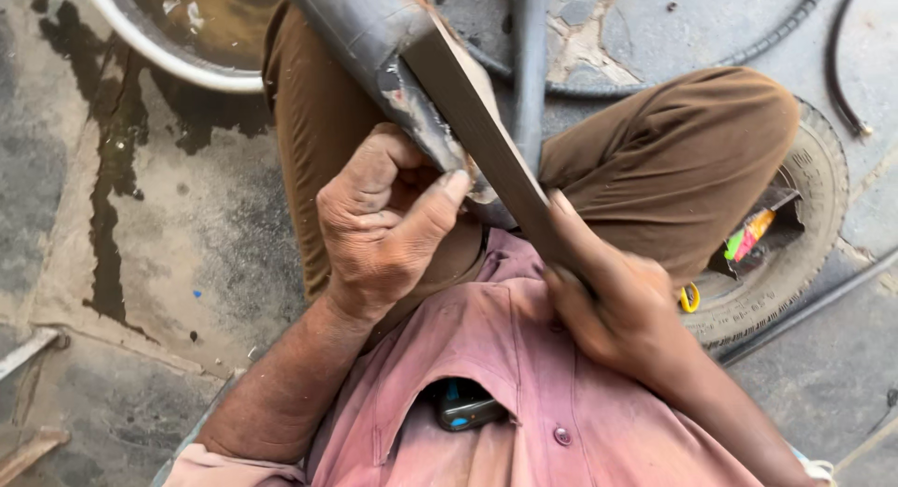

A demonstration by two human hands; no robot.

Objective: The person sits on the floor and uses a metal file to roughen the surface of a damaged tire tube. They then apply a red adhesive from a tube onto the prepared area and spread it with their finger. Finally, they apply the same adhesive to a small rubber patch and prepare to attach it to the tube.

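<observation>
Left hand (383, 220) clenched round the scuffed grey patch of a black rubber inner tube (360, 29), thumb at the patch edge. Right hand (613, 305) – blurred – grips a long flat dark metal file (477, 122) laid across that edge. Tube lies over the lap; small worn tyre (814, 183) near the right knee, wet concrete floor (168, 216) open to the left.

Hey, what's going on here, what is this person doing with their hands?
A person sits on a small tyre on a concrete floor, with a black rubber tube laid across the lap. The left hand pinches the tube's scuffed, greyish patch, thumb pressed against it. The right hand, slightly blurred, grips a long flat dark tool whose face lies against that patch. A basin of murky water stands beside a wet stain on the floor.
</observation>
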